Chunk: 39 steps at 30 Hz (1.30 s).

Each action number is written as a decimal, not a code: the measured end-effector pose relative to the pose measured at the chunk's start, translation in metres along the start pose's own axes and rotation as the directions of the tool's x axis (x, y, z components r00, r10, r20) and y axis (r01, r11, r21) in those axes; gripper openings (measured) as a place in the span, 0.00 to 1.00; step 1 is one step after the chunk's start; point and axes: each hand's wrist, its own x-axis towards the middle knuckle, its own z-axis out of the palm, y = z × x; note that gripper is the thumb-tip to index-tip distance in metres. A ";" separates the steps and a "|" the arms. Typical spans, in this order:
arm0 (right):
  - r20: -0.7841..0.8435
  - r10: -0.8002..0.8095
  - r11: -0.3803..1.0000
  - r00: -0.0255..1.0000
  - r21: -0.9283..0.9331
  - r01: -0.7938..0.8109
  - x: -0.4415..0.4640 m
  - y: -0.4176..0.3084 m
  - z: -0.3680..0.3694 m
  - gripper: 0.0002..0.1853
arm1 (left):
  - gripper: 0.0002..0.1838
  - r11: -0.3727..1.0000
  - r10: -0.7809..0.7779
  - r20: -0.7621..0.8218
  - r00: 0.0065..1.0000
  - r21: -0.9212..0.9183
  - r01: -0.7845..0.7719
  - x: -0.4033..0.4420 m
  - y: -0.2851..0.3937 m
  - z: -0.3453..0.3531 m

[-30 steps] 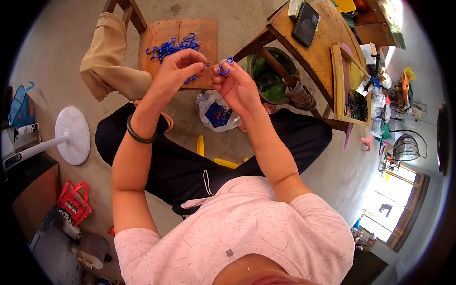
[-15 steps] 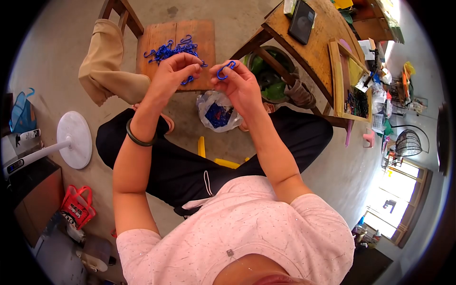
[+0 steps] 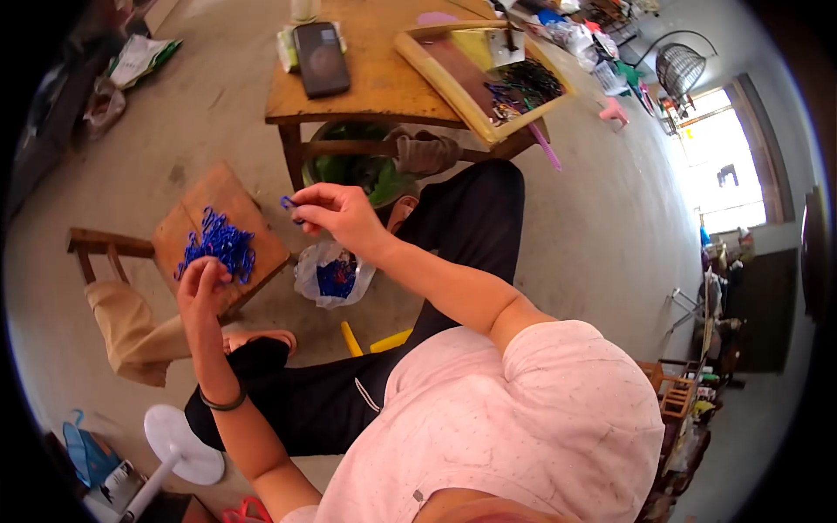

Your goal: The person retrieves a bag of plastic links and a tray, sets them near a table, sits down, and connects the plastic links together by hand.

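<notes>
A pile of blue hooks (image 3: 222, 244) lies on the wooden seat (image 3: 196, 205) of a chair at the left. My left hand (image 3: 205, 283) is at the pile's lower edge, its fingers pinched together; whatever is between them is too small to make out. Farther right, my right hand (image 3: 336, 216) pinches a blue hook (image 3: 288, 203) between thumb and fingertips, in front of the table leg. Below it on the floor stands a clear plastic bag (image 3: 305, 277) with small blue pieces (image 3: 336, 277) inside.
The wooden table (image 3: 379, 87) holds a black phone (image 3: 322, 61) and a wood-framed tray (image 3: 445, 83) with dark, thin items. Under it is a tub with green contents (image 3: 349, 170). Beige cloth (image 3: 131, 327) hangs on the chair. A white round stand base (image 3: 183, 444) is lower left.
The view has swung toward the table. My hands have moved apart, the left to the pile on the seat, while the right still holds a blue hook.
</notes>
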 end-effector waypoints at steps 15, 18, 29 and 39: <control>0.054 0.173 0.976 0.983 -0.147 -0.164 -0.022 0.015 -0.029 0.07 | 0.13 0.979 0.035 -0.085 0.996 -0.199 -0.052 -0.011 -0.001 -0.008; 0.091 0.206 0.961 0.974 -0.204 -0.185 -0.020 0.029 -0.012 0.08 | 0.14 0.982 0.042 -0.079 0.996 -0.181 -0.056 -0.007 -0.005 -0.012; 0.162 0.257 0.961 0.953 -0.147 -0.235 -0.016 0.091 -0.016 0.09 | 0.14 0.969 0.097 -0.155 0.983 -0.211 -0.129 -0.013 0.003 -0.016; 0.171 0.128 0.833 0.977 -0.553 -0.012 0.024 0.112 0.020 0.11 | 0.14 0.914 0.089 -0.343 0.935 -0.344 -0.213 -0.008 0.005 -0.050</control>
